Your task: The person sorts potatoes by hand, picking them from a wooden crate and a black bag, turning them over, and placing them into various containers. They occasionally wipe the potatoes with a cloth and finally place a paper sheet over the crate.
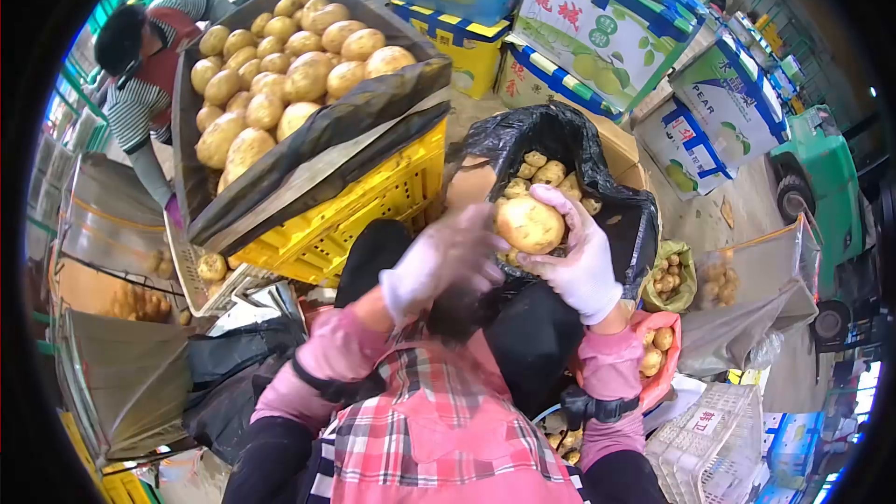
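Observation:
A large pale potato (529, 225) is held in my gloved right hand (581, 261), its fingers and thumb around the right side. My gloved left hand (448, 257) is just left of that potato, smeared by motion, so its fingers are unclear. Below both hands, smaller potatoes (551, 173) lie in a box lined with black plastic (571, 123). At the upper left, a dark-lined tray (308, 154) heaped with large potatoes (306, 77) rests on a yellow crate (373, 201).
A co-worker (140, 84) stands left of the tray. Pear cartons (602, 28) are stacked ahead. At the right are a green sack (686, 294), a red bag (674, 364) of potatoes, a white crate (705, 443) and a green forklift (821, 177). A white basket (191, 271) stands left.

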Available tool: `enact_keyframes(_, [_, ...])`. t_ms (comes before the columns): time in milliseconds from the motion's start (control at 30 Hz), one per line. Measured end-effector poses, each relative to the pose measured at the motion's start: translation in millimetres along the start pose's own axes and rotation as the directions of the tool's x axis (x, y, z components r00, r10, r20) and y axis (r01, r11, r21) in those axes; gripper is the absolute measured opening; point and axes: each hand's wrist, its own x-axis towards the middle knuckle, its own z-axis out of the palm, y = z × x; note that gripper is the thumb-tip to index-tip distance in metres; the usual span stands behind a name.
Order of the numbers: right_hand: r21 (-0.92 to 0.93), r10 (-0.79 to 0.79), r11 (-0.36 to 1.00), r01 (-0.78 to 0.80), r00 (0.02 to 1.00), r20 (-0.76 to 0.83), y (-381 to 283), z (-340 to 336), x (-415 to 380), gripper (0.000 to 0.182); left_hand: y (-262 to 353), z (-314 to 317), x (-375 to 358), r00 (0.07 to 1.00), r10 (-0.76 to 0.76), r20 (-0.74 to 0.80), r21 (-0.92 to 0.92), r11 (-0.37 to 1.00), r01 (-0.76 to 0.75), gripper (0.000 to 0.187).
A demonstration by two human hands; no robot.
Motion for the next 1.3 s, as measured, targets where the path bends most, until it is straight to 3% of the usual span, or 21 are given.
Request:
enact_keyframes(33, [-0.012,-0.048,0.999,0.048,0.999,-0.009,5,10,-3,0.084,-15,2,6,0.992,-0.126,-0.026,-0.067,0.99,0.124,0.062])
enact_keyframes(67, [-0.023,-0.094,0.995,0.093,0.995,-0.022,5,19,-6,0.087,-14,6,3,0.996,-0.088,0.023,-0.102,0.991,0.09,0.063])
enact_keyframes(100, [0.087,-0.062,0.994,0.065,0.997,-0.043,2,27,-12,0.09,-12,9,-2,0.996,-0.052,0.071,-0.141,0.988,0.062,0.065])
enact_keyframes(167, [0.297,0.006,0.955,0.014,0.998,-0.069,-9,39,-21,0.097,-5,23,-15,0.997,0.077,0.002,-0.116,0.99,-0.077,0.07])
enact_keyframes(200, [0.312,0.029,0.95,-0.006,0.997,-0.07,-10,46,-24,0.1,-1,26,-19,0.989,0.146,-0.031,-0.095,0.984,-0.148,0.073])
enact_keyframes(300, [0.163,-0.03,0.985,0.059,0.985,-0.172,-11,67,-23,0.097,-17,14,-19,0.942,0.334,0.01,0.209,0.921,-0.329,0.078])
enact_keyframes(367, [0.105,-0.057,0.991,0.085,0.968,-0.244,-14,73,-22,0.081,-20,11,-21,0.91,0.413,0.031,0.378,0.838,-0.394,0.079])
enact_keyframes(433, [-0.014,-0.106,0.994,0.106,0.946,-0.307,-7,77,-18,0.069,-23,13,-23,0.818,0.562,0.12,0.606,0.611,-0.509,0.076])
enact_keyframes(533, [-0.079,-0.097,0.994,0.075,0.939,-0.331,-13,77,-18,0.049,-23,16,-27,0.835,0.544,0.081,0.611,0.635,-0.473,0.075])
enact_keyframes(633, [-0.195,-0.181,0.974,0.117,0.918,-0.354,-7,73,-18,0.043,-23,20,-31,0.903,0.429,0.029,0.4,0.823,-0.404,0.074])
enact_keyframes(733, [0.079,0.01,0.997,0.02,0.932,-0.361,-8,66,-23,0.04,-16,25,-34,0.95,0.313,0.017,0.042,0.949,-0.314,0.077])
enact_keyframes(800, [0.254,0.023,0.964,0.08,0.926,-0.377,-13,72,-25,0.041,-10,27,-34,0.951,0.309,-0.003,-0.038,0.95,-0.309,0.078])
enact_keyframes(833, [0.193,-0.007,0.978,0.085,0.928,-0.373,-16,76,-27,0.043,-7,27,-33,0.951,0.309,-0.015,-0.078,0.948,-0.309,0.079])
enact_keyframes(967, [-0.093,-0.087,0.994,0.059,0.941,-0.328,-21,64,-31,0.049,-9,27,-30,0.975,0.219,0.026,-0.15,0.966,-0.212,0.08])
enact_keyframes(1000, [0.031,0.007,1.0,0.003,0.951,-0.31,-17,57,-30,0.053,-10,27,-29,0.972,0.233,0.027,-0.089,0.969,-0.23,0.079])
enact_keyframes(1067, [0.171,-0.035,0.981,0.088,0.956,-0.29,-19,55,-31,0.049,-12,27,-27,0.963,0.267,0.026,0.033,0.963,-0.267,0.077])
enact_keyframes(1167, [0.266,-0.048,0.956,0.123,0.961,-0.271,-16,61,-35,0.059,-3,16,-21,0.99,0.143,-0.017,0.114,0.984,-0.14,0.073])
enact_keyframes(1200, [0.25,-0.081,0.956,0.151,0.959,-0.27,-15,62,-36,0.065,2,18,-24,0.997,0.076,0.006,-0.166,0.983,-0.074,0.074])
enact_keyframes(1233, [0.235,-0.113,0.955,0.179,0.956,-0.27,-13,64,-37,0.071,6,22,-27,0.996,0.091,0.011,-0.203,0.975,-0.087,0.074])
enact_keyframes(1267, [0.369,-0.104,0.909,0.195,0.962,-0.253,-11,63,-36,0.085,9,25,-29,0.994,0.105,0.016,-0.239,0.966,-0.098,0.075])
enact_keyframes(1300, [0.325,-0.091,0.93,0.171,0.965,-0.248,-11,63,-35,0.087,10,27,-31,0.992,0.121,0.022,-0.274,0.955,-0.11,0.076])
